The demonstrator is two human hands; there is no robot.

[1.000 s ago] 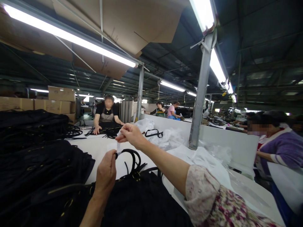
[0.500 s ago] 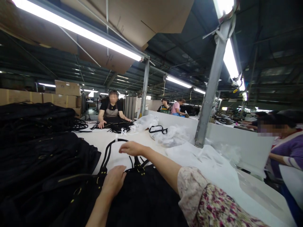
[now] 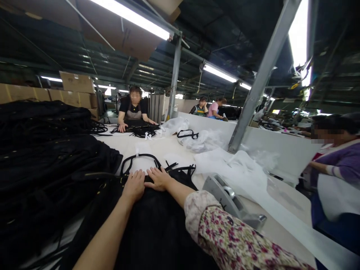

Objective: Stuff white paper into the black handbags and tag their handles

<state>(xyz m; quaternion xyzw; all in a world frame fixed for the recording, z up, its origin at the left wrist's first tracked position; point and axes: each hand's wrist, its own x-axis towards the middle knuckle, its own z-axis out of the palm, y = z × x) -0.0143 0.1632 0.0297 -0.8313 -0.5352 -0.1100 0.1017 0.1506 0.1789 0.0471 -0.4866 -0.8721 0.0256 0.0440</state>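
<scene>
A black bag (image 3: 160, 228) lies flat in front of me, its looped handle (image 3: 140, 155) reaching away over the white table. A small white tag (image 3: 137, 151) hangs on that handle. My left hand (image 3: 135, 183) rests on the bag's top edge with its fingers stretched forward. Close beside it, my right hand (image 3: 159, 178) presses on the same edge, fingers spread and thumb pointing toward the left hand. Dark strap ends (image 3: 182, 168) stick out beyond my right hand. The undersides of both hands are hidden.
Black bags pile up (image 3: 56, 157) on the left. A grey tape dispenser (image 3: 225, 195) stands right of my right forearm, near white sheeting (image 3: 236, 165). Clear plastic (image 3: 202, 140) lies further back. A co-worker (image 3: 135, 108) handles black goods across the table; another person (image 3: 337, 157) is at the right.
My right hand has come down from above the handle onto the bag's top edge beside my left hand. The tape dispenser has come into view, and the camera has tilted down.
</scene>
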